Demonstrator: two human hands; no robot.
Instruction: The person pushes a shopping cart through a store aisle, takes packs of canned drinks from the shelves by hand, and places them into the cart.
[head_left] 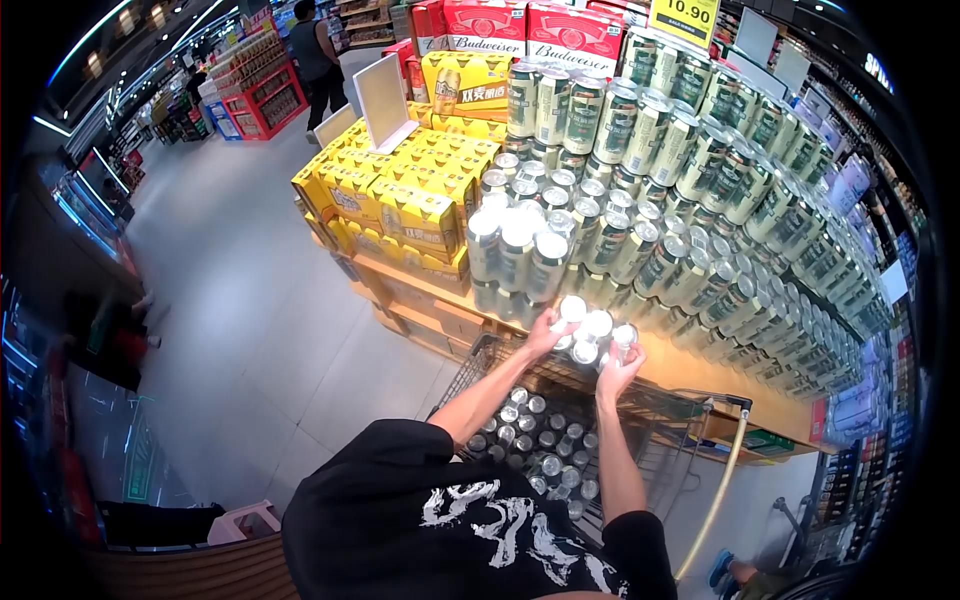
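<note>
A pack of shiny-topped cans (590,334) is between my two hands, just above the front edge of the wooden display shelf (680,368). My left hand (545,334) grips its left side, and my right hand (619,374) has its fingers closed round the right side. Below my arms, a wire shopping cart (468,378) holds many loose-looking can tops (530,425). Close behind the pack, stacked green and white cans (548,262) stand on the shelf. Glare washes out the lids of the held cans.
Yellow beer cartons (410,205) with a blank sign (384,103) stand at the left of the display. Red Budweiser boxes (575,38) are behind. The cart's handle (715,485) is at my right. A person (314,60) is in the aisle, and a foot (722,567) shows at lower right.
</note>
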